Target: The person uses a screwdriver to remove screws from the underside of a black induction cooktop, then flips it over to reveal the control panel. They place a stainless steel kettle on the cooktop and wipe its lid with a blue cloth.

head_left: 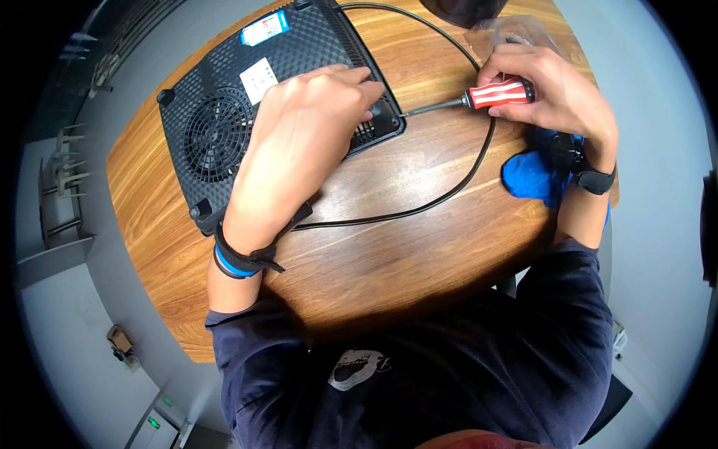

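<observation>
A black flat appliance (pixel 299 45), probably an induction cooker, lies underside up, showing its round fan grille (pixel 218 135), feet and labels. My left hand (pixel 314 112) rests on its right part, palm down, with fingers bent toward the vented edge. Between the thumb and fingers of my right hand (pixel 550 90) is the red and white striped handle of a screwdriver (pixel 499 93). Its shaft points left, almost level, and the tip meets the appliance's near right corner. Whether a screw sits at the tip is too small to tell.
A black cable (pixel 449 202) loops over the wooden table (pixel 374 277), passing beneath the screwdriver. Bright blue fabric (pixel 526 176) lies beside my right wrist. Behind that hand is a clear plastic bag (pixel 531 31). A dark rounded object (pixel 464 9) stands at the far edge.
</observation>
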A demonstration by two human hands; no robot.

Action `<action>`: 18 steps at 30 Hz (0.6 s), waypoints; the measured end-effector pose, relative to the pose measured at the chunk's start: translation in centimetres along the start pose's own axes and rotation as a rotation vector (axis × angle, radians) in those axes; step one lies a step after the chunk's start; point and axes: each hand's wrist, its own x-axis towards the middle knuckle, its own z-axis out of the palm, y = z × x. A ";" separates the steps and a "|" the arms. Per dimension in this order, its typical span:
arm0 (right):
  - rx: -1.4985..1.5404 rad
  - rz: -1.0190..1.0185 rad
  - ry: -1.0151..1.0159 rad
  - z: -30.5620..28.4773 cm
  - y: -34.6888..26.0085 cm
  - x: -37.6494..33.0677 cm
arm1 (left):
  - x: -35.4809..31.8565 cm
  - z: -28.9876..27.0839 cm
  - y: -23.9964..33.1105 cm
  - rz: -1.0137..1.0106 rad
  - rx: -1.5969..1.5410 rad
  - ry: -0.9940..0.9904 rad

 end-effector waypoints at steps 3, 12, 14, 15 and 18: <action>0.006 -0.001 0.004 0.2 -0.1 -0.1 | -0.1 0.2 0.1 0.053 0.000 -0.024; 0.021 0.011 -0.020 0.3 -1.0 0.0 | -0.3 1.0 0.2 0.052 0.025 -0.056; 0.016 0.014 -0.012 0.6 -1.0 -0.1 | -0.3 1.1 0.1 0.071 0.037 -0.046; 0.009 0.015 -0.010 0.6 -1.2 -0.1 | -0.3 1.2 0.2 0.071 0.043 -0.046; -0.010 0.023 -0.001 0.5 -2.0 -0.2 | -0.4 1.3 0.0 0.070 0.063 -0.049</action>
